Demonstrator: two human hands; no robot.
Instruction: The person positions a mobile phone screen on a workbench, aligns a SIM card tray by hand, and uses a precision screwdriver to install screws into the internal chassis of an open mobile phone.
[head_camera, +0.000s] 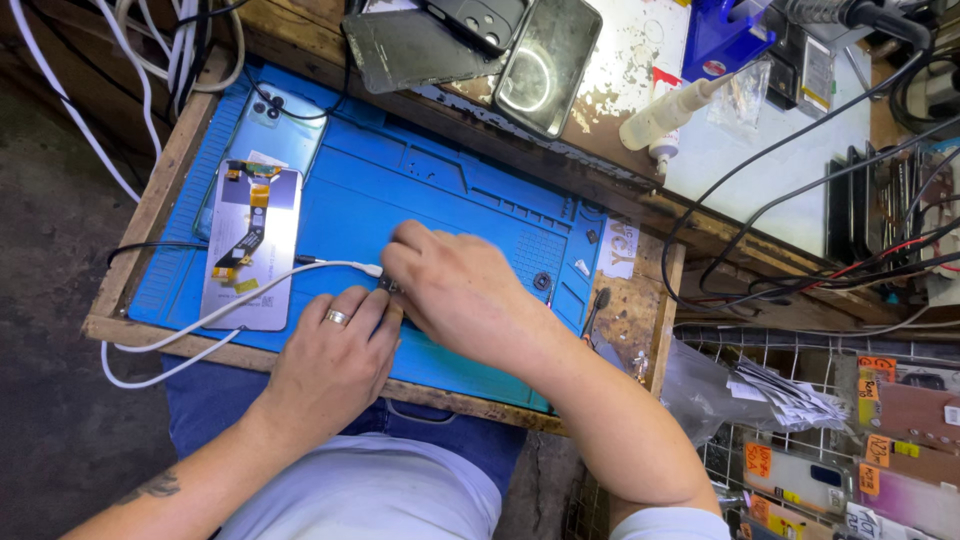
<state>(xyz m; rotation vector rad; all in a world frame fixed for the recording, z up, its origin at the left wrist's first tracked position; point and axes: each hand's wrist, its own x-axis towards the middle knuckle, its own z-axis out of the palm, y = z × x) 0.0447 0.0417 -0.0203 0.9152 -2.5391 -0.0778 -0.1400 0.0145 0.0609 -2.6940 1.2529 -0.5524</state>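
Note:
My left hand (335, 352), with a ring on one finger, rests on the blue work mat (420, 190) and pinches a small dark part (389, 288) near the end of a white cable (250, 300). My right hand (460, 290) lies over it, fingers closed on the same small part and the cable's plug (372, 269); the part is mostly hidden. To the left lies a phone screen panel (255, 250) face down, flex cables showing. A light blue phone back cover (268, 125) lies beyond it.
Two dark phone parts (470, 45) lie on the worn bench behind the mat. A white glue bottle (665, 115) and black cables (780, 200) are at the right. A wire rack (850, 440) with packaged items stands at lower right. Small screws (542, 282) sit on the mat.

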